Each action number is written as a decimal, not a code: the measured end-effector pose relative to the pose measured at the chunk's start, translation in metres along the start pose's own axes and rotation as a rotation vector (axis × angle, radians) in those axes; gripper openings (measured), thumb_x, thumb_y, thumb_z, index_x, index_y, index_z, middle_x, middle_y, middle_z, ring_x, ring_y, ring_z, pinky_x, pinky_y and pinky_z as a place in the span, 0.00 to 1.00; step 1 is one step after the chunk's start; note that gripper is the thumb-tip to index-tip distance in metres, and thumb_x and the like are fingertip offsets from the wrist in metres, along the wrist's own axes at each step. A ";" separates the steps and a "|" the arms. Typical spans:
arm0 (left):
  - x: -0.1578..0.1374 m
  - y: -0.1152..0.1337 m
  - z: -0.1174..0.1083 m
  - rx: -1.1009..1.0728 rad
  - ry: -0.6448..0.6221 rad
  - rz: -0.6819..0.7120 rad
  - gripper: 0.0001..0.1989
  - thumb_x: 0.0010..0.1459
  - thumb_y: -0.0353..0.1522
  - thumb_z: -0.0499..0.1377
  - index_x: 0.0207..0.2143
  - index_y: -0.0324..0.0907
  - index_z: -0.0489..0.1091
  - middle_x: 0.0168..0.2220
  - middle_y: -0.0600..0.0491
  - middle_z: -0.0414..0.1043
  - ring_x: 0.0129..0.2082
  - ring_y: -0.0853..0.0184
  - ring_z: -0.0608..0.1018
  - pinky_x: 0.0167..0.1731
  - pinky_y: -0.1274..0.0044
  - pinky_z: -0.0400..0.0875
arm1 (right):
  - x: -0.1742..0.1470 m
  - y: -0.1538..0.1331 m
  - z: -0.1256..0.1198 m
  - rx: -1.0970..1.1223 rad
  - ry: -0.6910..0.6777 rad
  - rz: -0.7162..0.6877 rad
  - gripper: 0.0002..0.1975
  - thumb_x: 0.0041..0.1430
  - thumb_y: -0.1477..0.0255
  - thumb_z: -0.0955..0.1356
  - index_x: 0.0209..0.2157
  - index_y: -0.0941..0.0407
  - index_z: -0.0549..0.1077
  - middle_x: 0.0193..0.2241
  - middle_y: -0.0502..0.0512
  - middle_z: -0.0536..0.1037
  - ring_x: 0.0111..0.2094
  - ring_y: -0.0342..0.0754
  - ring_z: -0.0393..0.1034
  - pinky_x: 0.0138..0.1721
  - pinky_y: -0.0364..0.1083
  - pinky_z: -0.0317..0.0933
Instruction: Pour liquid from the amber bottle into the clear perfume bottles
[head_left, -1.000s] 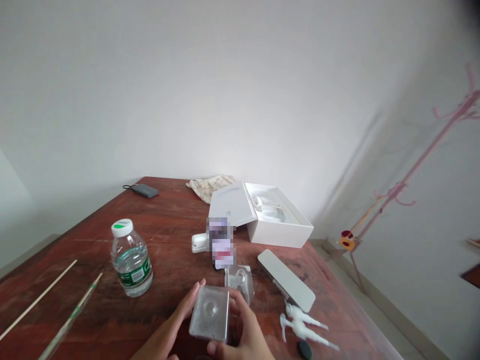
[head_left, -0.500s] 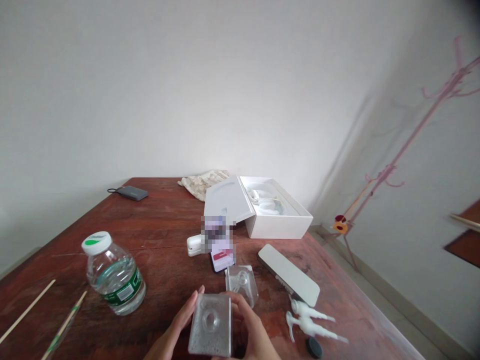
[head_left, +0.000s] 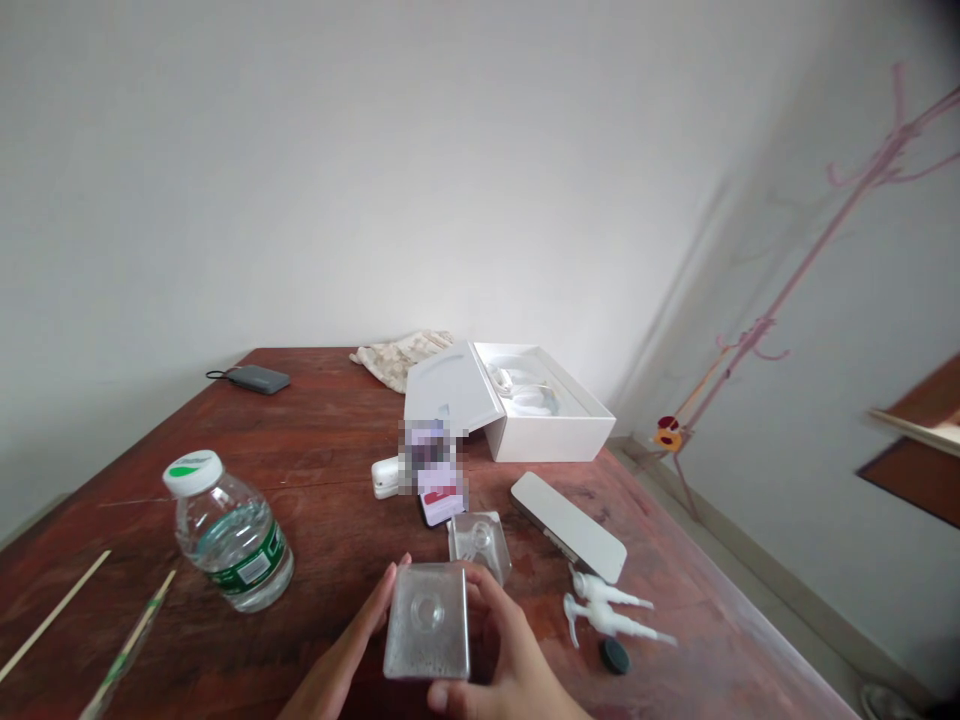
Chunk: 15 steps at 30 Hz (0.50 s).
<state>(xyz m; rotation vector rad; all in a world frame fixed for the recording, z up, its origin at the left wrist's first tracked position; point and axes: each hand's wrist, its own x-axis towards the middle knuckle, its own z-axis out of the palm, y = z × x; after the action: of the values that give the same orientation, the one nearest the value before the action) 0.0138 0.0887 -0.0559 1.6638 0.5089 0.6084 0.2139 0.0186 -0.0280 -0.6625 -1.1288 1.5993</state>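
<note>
Far left of the grip, two thin wooden sticks (head_left: 90, 620) lie on the wooden table (head_left: 330, 420), and a small water bottle (head_left: 229, 545) with a white cap and a green label, its print too small to read, stands closer in. The left hand (head_left: 337, 665) presses its fingertips flat against the left edge of a clear square block (head_left: 427, 622) with a round recess in its face, while the right hand (head_left: 502, 665) clasps the block's right edge and bottom corner, so both hands grip it just above the table. Turning it cleanly probably calls for pressure on opposite edges, fingers off the face. Just beyond the grip sits a second clear block (head_left: 480, 543); right of it lie a flat white case (head_left: 568, 525), two white pump nozzles (head_left: 611, 610) and a dark disc (head_left: 615, 655).
</note>
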 end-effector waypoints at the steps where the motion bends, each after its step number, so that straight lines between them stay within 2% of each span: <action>1: -0.012 0.007 -0.001 0.013 -0.022 0.005 0.34 0.71 0.61 0.36 0.74 0.71 0.34 0.74 0.72 0.53 0.74 0.47 0.56 0.68 0.51 0.62 | -0.001 -0.002 0.001 0.002 0.010 -0.009 0.45 0.43 0.60 0.85 0.60 0.50 0.65 0.59 0.65 0.78 0.61 0.64 0.74 0.63 0.60 0.65; 3: -0.037 0.019 -0.002 0.020 -0.043 0.013 0.37 0.68 0.62 0.46 0.73 0.75 0.35 0.75 0.76 0.48 0.75 0.48 0.53 0.69 0.57 0.64 | -0.002 -0.007 0.003 -0.004 0.029 -0.014 0.45 0.44 0.60 0.85 0.60 0.50 0.65 0.59 0.64 0.77 0.60 0.64 0.74 0.62 0.59 0.66; 5: -0.053 0.026 -0.004 0.009 -0.059 0.033 0.42 0.66 0.62 0.51 0.74 0.72 0.34 0.76 0.73 0.42 0.76 0.46 0.48 0.71 0.54 0.58 | -0.004 -0.012 0.004 -0.016 0.035 0.006 0.44 0.45 0.60 0.84 0.60 0.49 0.65 0.58 0.63 0.78 0.59 0.63 0.75 0.60 0.58 0.68; 7: -0.057 0.033 -0.003 0.018 -0.030 0.046 0.39 0.70 0.60 0.48 0.75 0.70 0.34 0.77 0.71 0.40 0.76 0.48 0.45 0.74 0.52 0.49 | -0.005 -0.016 0.004 -0.021 0.046 0.013 0.43 0.47 0.61 0.84 0.61 0.49 0.66 0.57 0.62 0.78 0.57 0.62 0.77 0.58 0.58 0.69; 9: -0.051 0.039 -0.001 0.030 0.003 0.034 0.33 0.74 0.56 0.42 0.76 0.68 0.35 0.77 0.69 0.43 0.76 0.52 0.44 0.74 0.51 0.43 | -0.007 -0.021 0.005 -0.025 0.082 -0.001 0.42 0.47 0.62 0.84 0.60 0.48 0.67 0.56 0.61 0.79 0.54 0.61 0.78 0.54 0.57 0.72; 12: -0.037 0.047 0.005 0.055 -0.006 0.017 0.31 0.76 0.54 0.35 0.77 0.63 0.37 0.75 0.66 0.51 0.76 0.55 0.48 0.74 0.52 0.44 | -0.008 -0.029 0.006 -0.070 0.145 -0.049 0.40 0.47 0.61 0.83 0.59 0.50 0.68 0.54 0.62 0.80 0.52 0.61 0.79 0.49 0.56 0.74; 15: -0.033 0.053 0.007 0.072 -0.015 0.027 0.31 0.76 0.54 0.35 0.76 0.63 0.42 0.73 0.66 0.57 0.76 0.57 0.52 0.74 0.54 0.46 | -0.007 -0.037 0.004 -0.143 0.190 -0.121 0.39 0.47 0.59 0.83 0.58 0.50 0.70 0.49 0.61 0.82 0.49 0.61 0.79 0.47 0.55 0.74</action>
<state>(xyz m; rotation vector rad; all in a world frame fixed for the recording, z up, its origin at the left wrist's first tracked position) -0.0071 0.0528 -0.0085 1.7448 0.5031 0.6025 0.2281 0.0121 0.0062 -0.8074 -1.1265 1.3330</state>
